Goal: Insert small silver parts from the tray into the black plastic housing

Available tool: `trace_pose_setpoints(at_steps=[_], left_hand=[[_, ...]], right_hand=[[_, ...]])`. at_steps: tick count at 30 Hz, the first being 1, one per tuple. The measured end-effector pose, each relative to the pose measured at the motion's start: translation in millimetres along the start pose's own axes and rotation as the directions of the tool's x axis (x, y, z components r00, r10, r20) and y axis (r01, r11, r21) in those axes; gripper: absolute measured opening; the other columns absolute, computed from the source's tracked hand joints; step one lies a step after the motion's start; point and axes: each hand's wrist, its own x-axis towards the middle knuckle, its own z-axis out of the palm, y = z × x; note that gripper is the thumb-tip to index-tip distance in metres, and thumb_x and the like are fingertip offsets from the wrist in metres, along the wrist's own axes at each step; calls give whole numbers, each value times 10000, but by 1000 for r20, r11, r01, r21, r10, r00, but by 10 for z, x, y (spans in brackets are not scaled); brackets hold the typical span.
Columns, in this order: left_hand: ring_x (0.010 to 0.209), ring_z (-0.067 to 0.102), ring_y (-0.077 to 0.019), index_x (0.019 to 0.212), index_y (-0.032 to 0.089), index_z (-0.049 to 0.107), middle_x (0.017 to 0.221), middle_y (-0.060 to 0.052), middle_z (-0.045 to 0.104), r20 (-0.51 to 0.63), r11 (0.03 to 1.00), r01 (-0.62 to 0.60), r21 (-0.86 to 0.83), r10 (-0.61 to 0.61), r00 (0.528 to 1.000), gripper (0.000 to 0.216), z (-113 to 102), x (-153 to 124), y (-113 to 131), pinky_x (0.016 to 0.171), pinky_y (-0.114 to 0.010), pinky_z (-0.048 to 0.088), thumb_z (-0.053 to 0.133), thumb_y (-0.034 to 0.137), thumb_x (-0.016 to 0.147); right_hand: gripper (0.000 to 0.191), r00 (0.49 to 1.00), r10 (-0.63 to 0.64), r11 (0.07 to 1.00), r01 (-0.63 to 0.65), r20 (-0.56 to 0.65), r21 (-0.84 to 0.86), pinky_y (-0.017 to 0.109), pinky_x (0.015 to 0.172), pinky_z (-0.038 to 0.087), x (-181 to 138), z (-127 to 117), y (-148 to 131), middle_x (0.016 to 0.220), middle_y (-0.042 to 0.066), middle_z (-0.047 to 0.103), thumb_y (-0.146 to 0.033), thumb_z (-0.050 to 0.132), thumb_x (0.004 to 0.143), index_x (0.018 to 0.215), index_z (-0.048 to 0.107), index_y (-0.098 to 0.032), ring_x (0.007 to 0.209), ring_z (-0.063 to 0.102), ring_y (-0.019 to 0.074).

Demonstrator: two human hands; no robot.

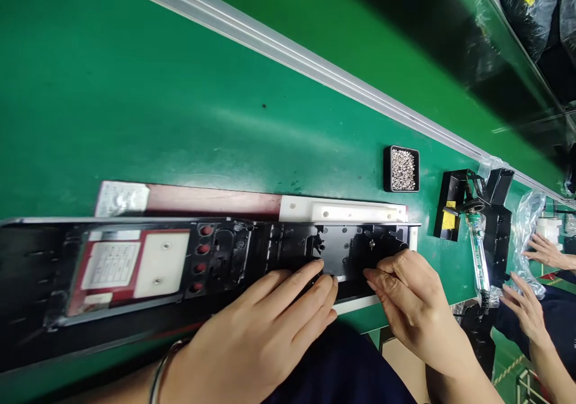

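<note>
A long black plastic housing (258, 248) lies across the bench with its ribbed inner side up. My left hand (265, 326) rests on its near edge, fingers stretched out and lying over it. At the housing's right end my right hand (414, 308) is closed in a pinch, thumb and fingertips pressed together just above the plastic. Whatever those fingertips hold, if anything, is hidden. A small shiny metal piece (372, 244) stands in the housing close to my right fingers. Beneath the housing is a reddish fixture board (216, 200) with white blocks (355, 212).
Beyond my right hand sits a small black box (387, 173) of metal fasteners. Farther right are a green-and-clear electric screwdriver (477, 251), black plastic parts (497, 230) and clear plastic film (524, 236). A co-worker's hands (528, 311) are at the right edge. A metal rail (288, 59) crosses behind.
</note>
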Motion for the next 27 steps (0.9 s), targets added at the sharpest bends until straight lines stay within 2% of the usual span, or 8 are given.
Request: trace_pose_setpoints(at_steps=[4, 7, 12, 14, 19, 23, 27], left_hand=[[1162, 501, -267, 1122, 166, 620, 1210, -12, 600, 16, 1000, -18, -5, 18, 1000, 298, 5, -7, 8, 892, -418, 335, 358, 140, 983], [1131, 518, -266, 1100, 162, 632, 1186, -11, 612, 14, 1000, -18, -8, 18, 1000, 317, 0, -5, 4, 883, -421, 339, 337, 135, 989], [1106, 529, -259, 1067, 155, 648, 1143, -9, 631, 3, 1000, -2, 2, 2, 1000, 335, -22, 6, -1, 872, -414, 340, 324, 124, 992], [1091, 533, -260, 1052, 153, 650, 1132, -11, 633, 0, 1000, -11, 1, 11, 1000, 345, -32, 8, 2, 860, -412, 339, 313, 117, 990], [1090, 530, -259, 1034, 153, 654, 1130, -11, 632, 1, 1000, -9, -11, 9, 1000, 358, -52, 37, 7, 850, -410, 335, 301, 115, 993], [1080, 534, -259, 1021, 150, 656, 1111, -10, 638, -5, 1000, -1, -11, 1, 1000, 357, -45, 75, -5, 839, -408, 336, 302, 119, 995], [1071, 542, -251, 1037, 142, 654, 1100, -4, 643, -22, 1000, 2, 3, -2, 1000, 339, -40, 92, -16, 831, -402, 348, 317, 133, 1000]], right_hand=[[199, 999, 3, 998, -5, -34, -56, 275, 698, 339, 4, 11, -16, 972, 70, 516, -28, 473, 936, 1082, 586, -104, 846, 434, 150], [238, 998, 39, 999, -38, -46, 12, 271, 709, 369, 30, -14, -23, 997, 46, 523, -24, 478, 926, 1086, 606, -145, 861, 453, 143], [193, 993, 116, 992, -117, 18, 52, 264, 694, 384, 154, -103, -76, 912, -5, 551, -15, 471, 893, 917, 613, -145, 805, 470, 122], [222, 989, 134, 991, -134, 53, -8, 261, 644, 360, 224, -140, -97, 859, -5, 548, 4, 456, 842, 863, 622, -142, 772, 466, 130], [296, 966, 186, 978, -166, 179, -124, 256, 517, 259, 426, -211, -72, 721, -58, 532, 98, 616, 593, 708, 643, -173, 635, 481, 103], [360, 939, 218, 976, -213, 266, -49, 227, 509, 267, 518, -241, 1, 710, -107, 540, 133, 664, 570, 688, 662, -207, 610, 507, 71], [419, 927, 217, 961, -259, 305, 101, 143, 577, 382, 507, -294, 66, 786, -121, 562, 190, 626, 609, 745, 678, -203, 687, 541, 39]])
